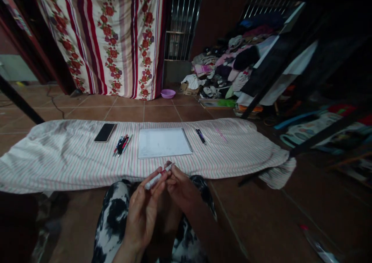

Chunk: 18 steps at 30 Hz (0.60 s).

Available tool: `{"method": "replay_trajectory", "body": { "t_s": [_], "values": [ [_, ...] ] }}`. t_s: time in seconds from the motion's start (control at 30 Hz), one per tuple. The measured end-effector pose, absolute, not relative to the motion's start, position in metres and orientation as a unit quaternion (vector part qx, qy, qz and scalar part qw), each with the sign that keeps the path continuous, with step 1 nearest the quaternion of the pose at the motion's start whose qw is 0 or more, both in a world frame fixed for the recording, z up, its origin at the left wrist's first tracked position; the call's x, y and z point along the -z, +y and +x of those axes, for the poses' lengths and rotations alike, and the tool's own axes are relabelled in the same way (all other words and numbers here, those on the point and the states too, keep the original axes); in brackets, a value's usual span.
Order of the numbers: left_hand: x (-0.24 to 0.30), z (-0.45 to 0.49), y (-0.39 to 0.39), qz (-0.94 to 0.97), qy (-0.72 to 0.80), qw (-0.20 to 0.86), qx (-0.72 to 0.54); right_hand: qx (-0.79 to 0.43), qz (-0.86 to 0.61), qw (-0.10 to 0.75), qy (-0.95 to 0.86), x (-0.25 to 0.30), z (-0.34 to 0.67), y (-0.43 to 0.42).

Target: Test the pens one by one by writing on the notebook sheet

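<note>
A white marker (153,181) with reddish marks lies slantwise between my two hands, above my lap at the near edge of the cloth. My left hand (143,208) is closed around its thicker, nearer end, with the palm turned up. At the far end, the fingers of my right hand (181,185) pinch the narrower tip, which they partly hide. Just beyond my hands, a spiral-bound pad (164,143) lies flat with a blank-looking white page up.
On the striped cloth (72,162) are a phone (105,133), a bunch of several pens (122,145), two dark pens (200,136) and a pink stick-like item (221,134). Behind stand a purple basin (167,93), a floral curtain (110,42) and heaped clothes (226,65). A bottle (318,247) lies at right.
</note>
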<state>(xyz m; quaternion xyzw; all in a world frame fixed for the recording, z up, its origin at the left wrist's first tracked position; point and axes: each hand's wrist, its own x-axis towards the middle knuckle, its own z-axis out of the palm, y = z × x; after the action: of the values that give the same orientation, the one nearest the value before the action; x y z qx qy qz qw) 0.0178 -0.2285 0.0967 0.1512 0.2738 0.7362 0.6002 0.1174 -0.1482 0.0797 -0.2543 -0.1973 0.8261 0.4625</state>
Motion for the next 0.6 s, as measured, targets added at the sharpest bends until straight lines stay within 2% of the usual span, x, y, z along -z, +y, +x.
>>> {"method": "replay_trajectory", "body": {
  "t_s": [0.4, 0.6],
  "values": [
    [-0.075, -0.009, -0.173, 0.153, 0.34, 0.636, -0.675, -0.808, -0.263, 0.477, -0.223, -0.077, 0.089, -0.086],
    [-0.067, -0.009, -0.149, 0.232, 0.38, 0.621, -0.645, -0.823, -0.262, 0.474, -0.17, -0.076, 0.084, -0.06]
  ]
}}
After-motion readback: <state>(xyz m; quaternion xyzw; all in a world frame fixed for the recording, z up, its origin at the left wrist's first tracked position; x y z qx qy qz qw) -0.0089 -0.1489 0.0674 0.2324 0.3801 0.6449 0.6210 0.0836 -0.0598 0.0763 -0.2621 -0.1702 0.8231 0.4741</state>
